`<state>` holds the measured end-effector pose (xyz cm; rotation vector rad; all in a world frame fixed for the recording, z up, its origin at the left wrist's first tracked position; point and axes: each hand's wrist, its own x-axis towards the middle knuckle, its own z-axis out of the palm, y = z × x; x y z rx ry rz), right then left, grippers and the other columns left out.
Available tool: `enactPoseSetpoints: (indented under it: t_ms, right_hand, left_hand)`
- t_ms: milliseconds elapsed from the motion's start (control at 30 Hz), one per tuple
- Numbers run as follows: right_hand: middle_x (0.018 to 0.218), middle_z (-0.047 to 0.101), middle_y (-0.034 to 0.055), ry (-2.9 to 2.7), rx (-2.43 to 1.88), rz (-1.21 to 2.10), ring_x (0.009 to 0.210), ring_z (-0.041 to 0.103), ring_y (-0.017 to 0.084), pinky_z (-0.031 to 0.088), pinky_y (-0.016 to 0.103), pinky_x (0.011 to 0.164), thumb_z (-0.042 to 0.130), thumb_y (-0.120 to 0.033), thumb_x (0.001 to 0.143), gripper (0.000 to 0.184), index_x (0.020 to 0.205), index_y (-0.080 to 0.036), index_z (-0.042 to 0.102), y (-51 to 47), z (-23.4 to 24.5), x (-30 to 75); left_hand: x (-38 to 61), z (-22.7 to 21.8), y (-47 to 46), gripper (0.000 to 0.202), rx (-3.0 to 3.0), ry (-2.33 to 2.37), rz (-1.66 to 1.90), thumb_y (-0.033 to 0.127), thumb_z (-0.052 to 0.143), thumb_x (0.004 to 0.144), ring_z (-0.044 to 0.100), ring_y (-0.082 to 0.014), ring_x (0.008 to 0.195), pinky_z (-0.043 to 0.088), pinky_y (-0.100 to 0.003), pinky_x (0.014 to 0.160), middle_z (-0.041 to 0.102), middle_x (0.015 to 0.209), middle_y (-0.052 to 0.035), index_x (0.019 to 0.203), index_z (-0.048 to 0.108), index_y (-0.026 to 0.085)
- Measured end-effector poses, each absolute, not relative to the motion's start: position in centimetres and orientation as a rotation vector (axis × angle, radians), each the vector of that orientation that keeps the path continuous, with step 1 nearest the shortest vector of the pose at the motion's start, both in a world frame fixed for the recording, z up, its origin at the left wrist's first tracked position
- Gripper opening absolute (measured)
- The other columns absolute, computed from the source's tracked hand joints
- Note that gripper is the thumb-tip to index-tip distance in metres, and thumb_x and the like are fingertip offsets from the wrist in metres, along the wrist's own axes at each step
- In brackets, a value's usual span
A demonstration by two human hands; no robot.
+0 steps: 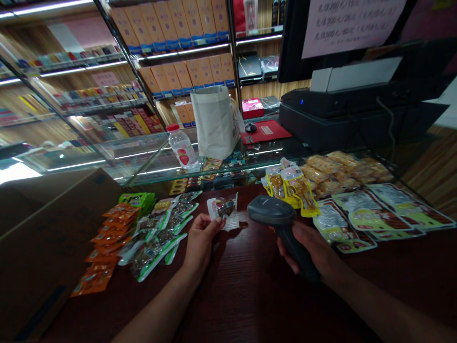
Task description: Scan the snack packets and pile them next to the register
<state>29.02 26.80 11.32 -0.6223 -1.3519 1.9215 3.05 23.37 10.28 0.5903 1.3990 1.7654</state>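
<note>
While left hand point(201, 240) pinches packet point(222, 206), dark contents point(226, 208) inside

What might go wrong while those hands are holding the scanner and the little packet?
The left hand grips the small packet near its lower edge, so it might slip out. The right hand holds the scanner close to the yellow-edged packets, so a sideways swing could nudge them. The tall bottle stands on the glass counter; a bump might tip it.
</note>
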Motion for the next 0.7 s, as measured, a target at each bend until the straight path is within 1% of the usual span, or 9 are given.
enactPoseSetpoints:
  t_ms: [100,200,300,400,533,633,700]
  right_hand:
    - [0.074,0.064,0.0028,-1.245,-0.602,1.912,0.042,0.053,0.01,0.036,0.021,0.04,0.055,-0.059,0.091,0.045,0.1,-0.016,0.06,27.3,12.0,29.6]
    - [0.072,0.065,0.0022,-1.121,-0.53,1.899,0.039,0.052,0.01,0.038,0.021,0.038,0.059,-0.062,0.087,0.046,0.099,-0.018,0.063,27.7,13.5,30.9]
    - [0.068,0.064,0.0022,-1.006,-0.493,1.815,0.037,0.049,0.009,0.036,0.022,0.037,0.062,-0.064,0.082,0.047,0.095,-0.019,0.067,27.6,15.1,33.3]
    - [0.067,0.062,0.0025,-0.905,-0.492,1.682,0.038,0.048,0.01,0.038,0.024,0.039,0.059,-0.065,0.084,0.047,0.1,-0.022,0.067,26.7,16.2,36.2]
    - [0.065,0.057,0.0013,-0.837,-0.516,1.515,0.037,0.045,0.011,0.034,0.026,0.037,0.057,-0.065,0.085,0.046,0.101,-0.023,0.066,25.2,16.4,39.2]
    - [0.065,0.056,0.0011,-0.82,-0.499,1.496,0.037,0.044,0.01,0.032,0.026,0.036,0.054,-0.063,0.088,0.042,0.098,-0.024,0.066,24.1,16.0,40.3]
    - [0.065,0.057,0.0018,-0.814,-0.489,1.507,0.037,0.044,0.01,0.032,0.026,0.037,0.053,-0.063,0.088,0.044,0.098,-0.023,0.067,23.5,15.7,40.8]
  left_hand:
    - [2.8,9.8,23.4,0.043,0.625,1.421,1.733,0.029,0.089,0.053,0.067,-0.0111,0.067,0.055,-0.02,0.066,0.067,0.069,0.003,0.069,0.051,0.016]
    - [3.0,9.6,23.2,0.044,0.678,1.461,1.661,0.032,0.087,0.056,0.069,-0.0129,0.066,0.055,-0.021,0.065,0.069,0.068,0.0017,0.072,0.05,0.017]
    - [4.0,9.9,22.9,0.042,0.756,1.477,1.547,0.036,0.085,0.061,0.07,-0.013,0.065,0.056,-0.022,0.066,0.072,0.069,-0.0012,0.075,0.05,0.017]
    - [5.8,10.3,22.8,0.04,0.817,1.407,1.358,0.038,0.083,0.064,0.069,-0.0131,0.061,0.055,-0.022,0.061,0.072,0.068,-0.0043,0.075,0.05,0.017]
    - [8.6,10.4,24.0,0.041,0.841,1.28,1.105,0.036,0.085,0.061,0.067,-0.0148,0.056,0.055,-0.022,0.054,0.07,0.063,-0.0054,0.074,0.05,0.017]
    - [10.6,10.2,26.0,0.04,0.867,1.22,0.959,0.032,0.085,0.06,0.067,-0.0156,0.052,0.055,-0.024,0.051,0.068,0.061,-0.0044,0.075,0.052,0.017]
    - [11.8,10.1,27.6,0.036,0.869,1.245,0.902,0.027,0.085,0.06,0.065,-0.0153,0.049,0.054,-0.024,0.049,0.067,0.06,-0.0038,0.076,0.054,0.017]
